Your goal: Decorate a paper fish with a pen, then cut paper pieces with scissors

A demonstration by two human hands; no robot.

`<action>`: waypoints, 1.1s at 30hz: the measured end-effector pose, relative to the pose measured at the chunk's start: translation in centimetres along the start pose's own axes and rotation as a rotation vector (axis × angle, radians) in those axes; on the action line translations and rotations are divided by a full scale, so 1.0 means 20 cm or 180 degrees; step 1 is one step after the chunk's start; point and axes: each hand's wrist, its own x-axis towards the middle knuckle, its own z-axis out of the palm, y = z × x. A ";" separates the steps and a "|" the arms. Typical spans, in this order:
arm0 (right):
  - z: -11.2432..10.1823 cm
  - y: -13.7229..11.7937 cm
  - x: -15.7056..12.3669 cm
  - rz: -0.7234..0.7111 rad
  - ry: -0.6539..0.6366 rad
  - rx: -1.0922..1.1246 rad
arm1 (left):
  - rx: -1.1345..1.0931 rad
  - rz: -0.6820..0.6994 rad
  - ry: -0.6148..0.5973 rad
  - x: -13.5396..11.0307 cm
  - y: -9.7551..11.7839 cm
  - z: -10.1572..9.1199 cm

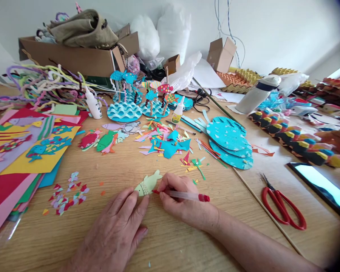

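Observation:
A pale green paper fish (148, 184) lies on the wooden table, with dark scale lines and an eye drawn toward its head end. My left hand (121, 219) rests flat, its fingertips touching the fish's lower left edge and holding it against the table. In my right hand (187, 200) is a red pen (184, 195) with a clear barrel, gripped between thumb and fingers. Its red tip end is close to the fish's lower right edge; whether it touches the paper I cannot tell. Small paper snippets (69, 194) lie left of my left hand.
Red-handled scissors (283, 207), a thin stick (260, 204) and a phone (323, 185) lie at right. Turquoise discs (229, 139), colored scraps (170, 143) and glue bottles (93, 104) stand farther back. Colored paper sheets (19, 181) cover the left side. A white bottle (256, 96) leans behind.

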 end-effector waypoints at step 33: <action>-0.04 -0.03 -0.01 0.0310 -0.0220 0.0638 | -0.0121 -0.0123 -0.0138 0.00 0.00 0.00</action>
